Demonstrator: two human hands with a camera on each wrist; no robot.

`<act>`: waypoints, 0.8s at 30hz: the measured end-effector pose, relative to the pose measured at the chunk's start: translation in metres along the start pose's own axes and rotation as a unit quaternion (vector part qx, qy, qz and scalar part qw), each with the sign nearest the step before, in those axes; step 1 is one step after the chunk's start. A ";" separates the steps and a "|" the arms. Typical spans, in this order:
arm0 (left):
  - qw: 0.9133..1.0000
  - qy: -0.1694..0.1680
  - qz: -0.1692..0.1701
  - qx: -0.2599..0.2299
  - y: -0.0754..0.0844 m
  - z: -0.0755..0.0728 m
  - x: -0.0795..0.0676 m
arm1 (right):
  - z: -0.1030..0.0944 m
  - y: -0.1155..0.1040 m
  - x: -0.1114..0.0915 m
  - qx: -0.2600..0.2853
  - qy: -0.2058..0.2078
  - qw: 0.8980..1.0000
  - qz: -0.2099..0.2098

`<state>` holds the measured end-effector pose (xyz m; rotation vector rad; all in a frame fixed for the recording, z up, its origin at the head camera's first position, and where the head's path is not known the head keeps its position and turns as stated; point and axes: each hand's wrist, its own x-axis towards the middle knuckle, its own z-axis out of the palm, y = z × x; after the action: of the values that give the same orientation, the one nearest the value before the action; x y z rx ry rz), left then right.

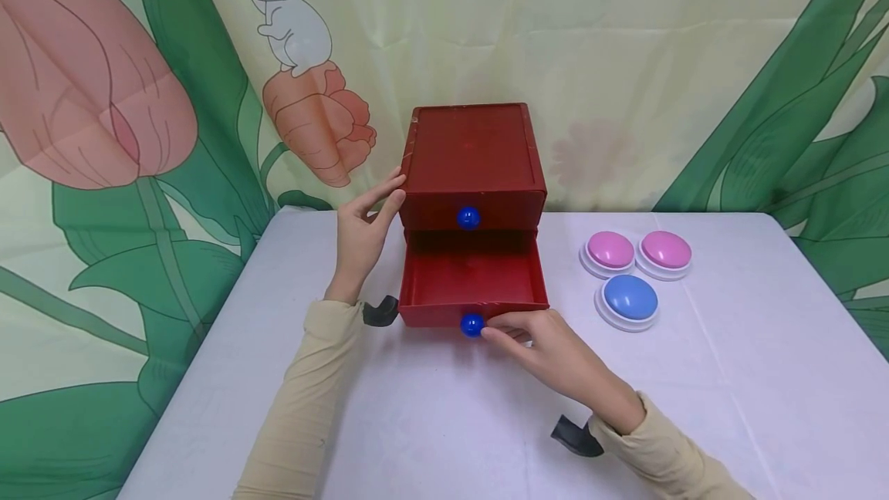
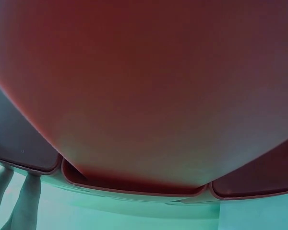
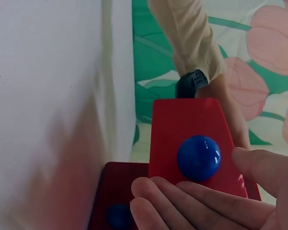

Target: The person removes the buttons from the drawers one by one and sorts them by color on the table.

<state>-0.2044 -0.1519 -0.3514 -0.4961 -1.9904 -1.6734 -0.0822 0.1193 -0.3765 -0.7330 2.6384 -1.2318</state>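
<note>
A red two-drawer cabinet (image 1: 474,149) is placed at the centre of the head view, near the far edge of the white-covered table (image 1: 729,376). Its lower drawer (image 1: 430,316) is open, and its inside is seen; the upper drawer (image 1: 434,212) is closed. By the left hand (image 1: 359,241), with thumb and fingers spread, the left side of the cabinet is touched. The right hand (image 1: 549,349) is held at the lower blue knob (image 1: 472,325), in the lower middle of the frame; whether this knob is pinched cannot be told. At the right of the frame, two pink dome buttons (image 1: 610,250) are placed behind a blue dome button (image 1: 630,297).
</note>
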 end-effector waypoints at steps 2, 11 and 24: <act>1.000 0.000 0.004 0.001 0.000 0.000 0.000 | 0.002 0.000 0.001 0.003 0.003 1.000 -0.006; 1.000 0.000 0.008 0.005 0.000 -0.001 0.000 | 0.006 0.000 0.006 0.017 -0.002 1.000 0.006; 1.000 -0.004 -0.012 0.008 0.018 0.001 -0.001 | 0.013 0.000 0.013 0.046 -0.012 0.998 0.037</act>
<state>-0.1932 -0.1472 -0.3379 -0.4751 -2.0208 -1.6718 -0.0894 0.1038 -0.3835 -0.6258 2.5459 -1.3059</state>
